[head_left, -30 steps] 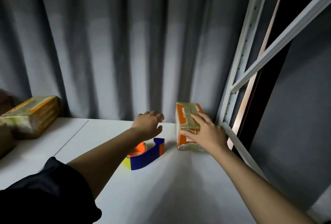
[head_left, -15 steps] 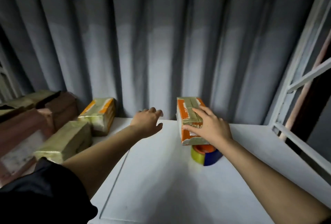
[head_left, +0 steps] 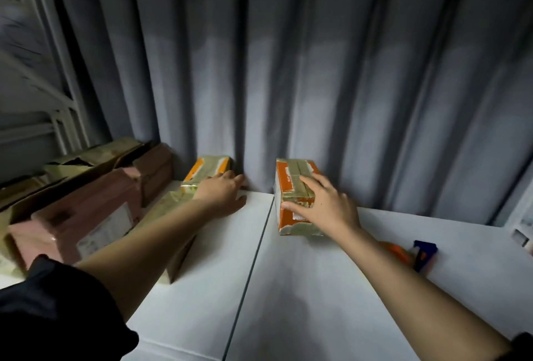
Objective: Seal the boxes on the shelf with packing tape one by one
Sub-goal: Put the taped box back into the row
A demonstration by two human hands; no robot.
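Note:
A small orange box (head_left: 291, 184), wrapped in yellowish tape, stands on the white shelf (head_left: 317, 288) near the curtain. My right hand (head_left: 326, 205) lies over its top and near side, fingers spread and thumb on the side. My left hand (head_left: 222, 193) reaches to a second orange taped box (head_left: 207, 166) further left, fingers extended against its near end. The tape dispenser (head_left: 415, 254), orange roll in a blue holder, lies on the shelf to the right, partly hidden behind my right forearm.
Several brown and pinkish cardboard boxes (head_left: 80, 216) crowd the left of the shelf, some with open flaps. A flat taped box (head_left: 173, 207) lies under my left forearm. A grey curtain (head_left: 288, 72) hangs behind. White rack uprights (head_left: 57, 95) stand at far left.
The view has swung left, so the dispenser now sits far right. My left hand moved left onto the second orange box. My right hand stays on the first box.

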